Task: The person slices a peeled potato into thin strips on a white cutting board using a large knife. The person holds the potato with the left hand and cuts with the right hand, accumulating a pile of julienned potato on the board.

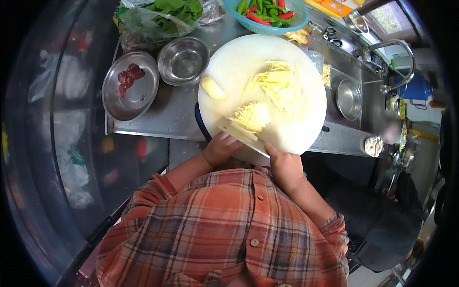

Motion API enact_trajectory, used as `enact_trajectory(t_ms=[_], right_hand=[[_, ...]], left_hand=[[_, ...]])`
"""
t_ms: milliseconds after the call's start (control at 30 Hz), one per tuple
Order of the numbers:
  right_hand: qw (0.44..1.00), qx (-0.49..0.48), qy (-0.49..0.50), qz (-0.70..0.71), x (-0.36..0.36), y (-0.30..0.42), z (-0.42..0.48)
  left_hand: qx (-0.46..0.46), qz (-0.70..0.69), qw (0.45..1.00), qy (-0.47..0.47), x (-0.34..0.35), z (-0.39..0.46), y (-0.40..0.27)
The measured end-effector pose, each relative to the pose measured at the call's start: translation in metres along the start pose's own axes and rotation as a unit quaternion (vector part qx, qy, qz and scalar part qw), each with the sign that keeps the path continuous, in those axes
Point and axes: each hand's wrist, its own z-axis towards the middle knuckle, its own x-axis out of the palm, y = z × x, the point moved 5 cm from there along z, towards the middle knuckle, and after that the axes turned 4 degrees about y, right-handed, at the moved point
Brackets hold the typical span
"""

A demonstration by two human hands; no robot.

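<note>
My right hand [287, 165] grips a cleaver [244, 138] at the near side of a round white cutting board [226, 57]. The blade slants across the board, its flat side against a heap of pale yellow shreds [251, 116], which look like potato. My left hand [223, 147] is at the near side of the blade, with its fingertips partly hidden by it. A larger pile of shreds [281, 88] lies farther back on the board. At the board's left lies a peeled, pale yellow piece [213, 88], probably potato.
Left of the board stand a metal bowl [183, 61] and a metal basin [150, 100] holding dark red meat [129, 77]. Behind are a basket [247, 23] of peppers and bagged leafy greens [172, 14]. At right are a sink bowl [349, 99], a tap [408, 50] and a person in dark clothes [376, 215].
</note>
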Motion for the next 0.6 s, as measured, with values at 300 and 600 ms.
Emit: enact_trajectory(t_ms=[300,600], right_hand=[[1.000,0.005,0.015,0.000,0.000,0.003,-0.001],[1.000,-0.005,0.005,0.006,-0.004,0.008,-0.002]], left_hand=[[0.002,0.012,1.000,0.006,0.000,-0.004,-0.002],[0.018,0.011,0.999,-0.026,-0.001,-0.006,-0.002]])
